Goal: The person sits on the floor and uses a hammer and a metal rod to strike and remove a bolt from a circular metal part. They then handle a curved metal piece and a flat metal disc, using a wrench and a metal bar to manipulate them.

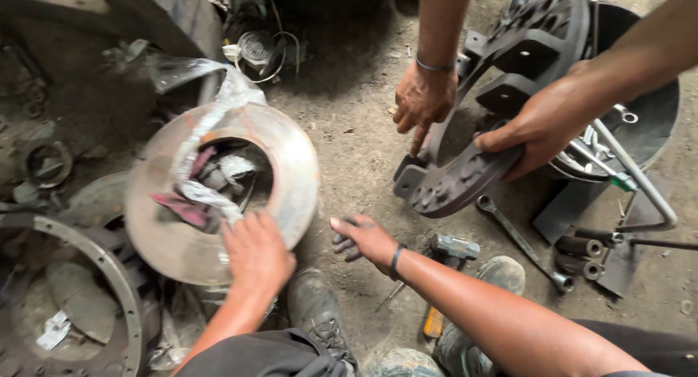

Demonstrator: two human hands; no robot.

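Head view, looking down at a dirt workshop floor [349, 115]. The landmark is the large rusty metal disc [291, 173], a flat ring with a wide central opening, lying tilted over clutter at centre left. Crumpled clear plastic sheeting [211, 122] drapes across the disc's upper rim and into its opening, where a red rag [185, 210] and small parts show.

Right of the disc, a dark clutch pressure plate [465, 181] with cast lugs is held tilted on edge above the floor by a second person, whose two hands [542, 126] come in from the top and right; it rests against a black round tub [654, 115] of tools. Left of the disc and below it lies a grey bell-shaped housing [87, 275] with a ring of bolt holes.

The left hand [258, 253] lies palm down on the disc's lower rim, fingers bent over the edge of the opening; its grip presses on the metal and encloses nothing. The right hand [363, 239], just right of the disc, rests near the floor with fingers loosely spread, apart from the disc; grip empty.

Smaller items right of the disc: a ring spanner [520, 242] on the floor under the pressure plate, a hammer [451, 253] with an orange handle beside the right forearm, and two dark sockets [582, 257].
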